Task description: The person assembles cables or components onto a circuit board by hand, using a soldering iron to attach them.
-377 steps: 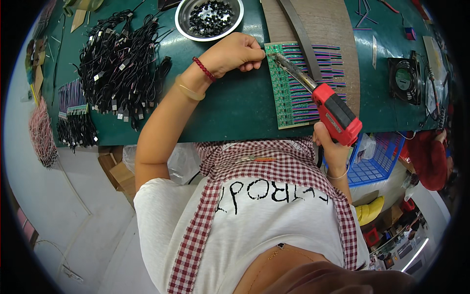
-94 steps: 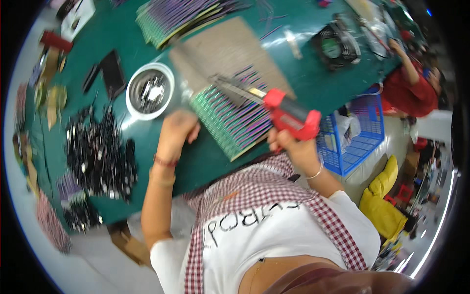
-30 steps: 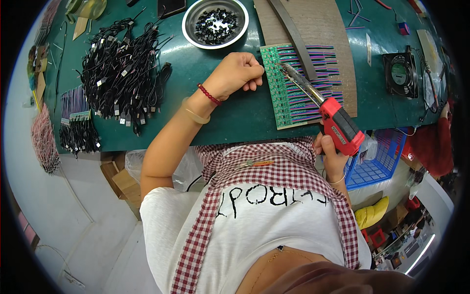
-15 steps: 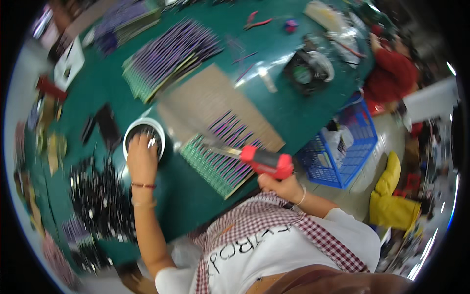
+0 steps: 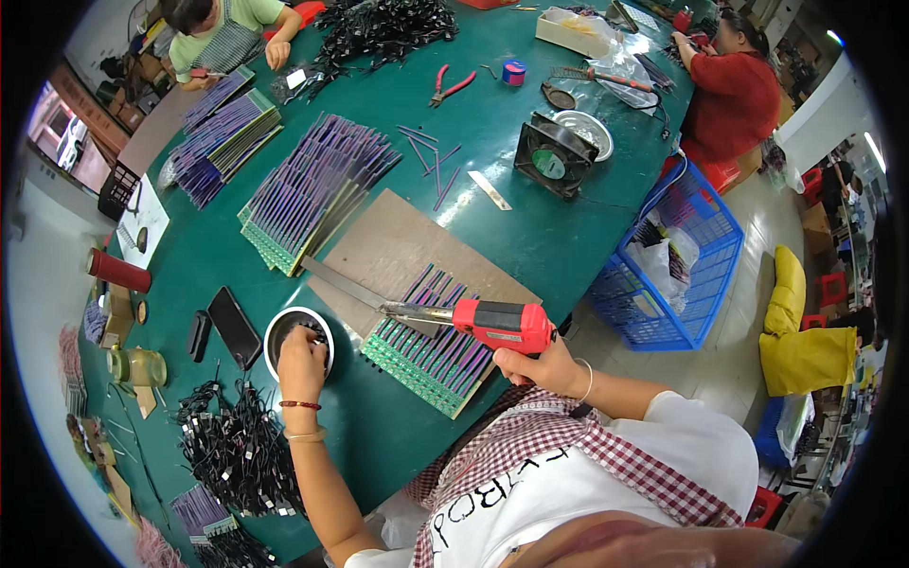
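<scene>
- I watch from afar and take the green circuit board (image 5: 421,376) as my landmark; it lies on the worktop (image 5: 379,435), partly over a brown panel (image 5: 379,237), with a row of purple and black wires (image 5: 459,352) along its far side.
- My hands are well apart. The left hand (image 5: 301,364) reaches into the bowl (image 5: 273,331), just left of the circuit board, fingers down among small black parts (image 5: 320,331); I cannot tell whether they pinch one.
- My right hand (image 5: 544,366) is wrapped around the handle of a red soldering iron (image 5: 502,324), its shaft crossing above the circuit board. A flat grey bar (image 5: 343,286) lies by the board's far edge; whether the tip touches bar or board, I cannot tell.
- For the left hand, I judge a light fingertip pinch on one part best, turned the right way round before it leaves the bowl.
- For the right, I would hold the tip steady and clear of the wires, since their covering could scorch.
- I would let the bar pin the wires, and avoid nudging the circuit board while looking away.
- I would mind the black cables (image 5: 232,440), left of the circuit board on its near side; a sleeve or elbow could drag them.
</scene>
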Demonstrator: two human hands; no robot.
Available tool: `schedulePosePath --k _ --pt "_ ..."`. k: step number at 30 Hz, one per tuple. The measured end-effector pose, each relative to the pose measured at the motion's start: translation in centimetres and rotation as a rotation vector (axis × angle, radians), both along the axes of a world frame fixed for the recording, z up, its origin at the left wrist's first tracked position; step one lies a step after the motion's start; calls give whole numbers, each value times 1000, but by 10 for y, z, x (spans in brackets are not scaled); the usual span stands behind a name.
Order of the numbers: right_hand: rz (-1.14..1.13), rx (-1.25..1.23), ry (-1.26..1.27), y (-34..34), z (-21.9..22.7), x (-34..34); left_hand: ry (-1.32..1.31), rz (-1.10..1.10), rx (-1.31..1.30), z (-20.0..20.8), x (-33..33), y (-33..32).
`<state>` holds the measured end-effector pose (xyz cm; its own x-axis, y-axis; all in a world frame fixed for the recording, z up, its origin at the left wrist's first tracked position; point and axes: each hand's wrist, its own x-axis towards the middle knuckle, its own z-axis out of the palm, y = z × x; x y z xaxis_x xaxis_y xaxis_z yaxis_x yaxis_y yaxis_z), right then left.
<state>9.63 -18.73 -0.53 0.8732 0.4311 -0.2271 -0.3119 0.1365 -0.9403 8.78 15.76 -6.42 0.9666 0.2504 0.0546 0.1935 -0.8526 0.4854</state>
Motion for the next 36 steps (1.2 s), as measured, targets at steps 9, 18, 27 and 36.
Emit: schedulePosePath --k 9,18,27,36 --pt "-22 23 -37 -1 1 -2 -116 -43 100 -8 -5 10" --pt "-1 46 -14 15 6 0 -206 52 -594 40 -27 -60" --pt "251 -50 -158 42 0 -12 -96 0 -1182 58 -71 -152" --pt "299 -233 -339 37 3 -15 81 -105 -839 70 -84 -148"
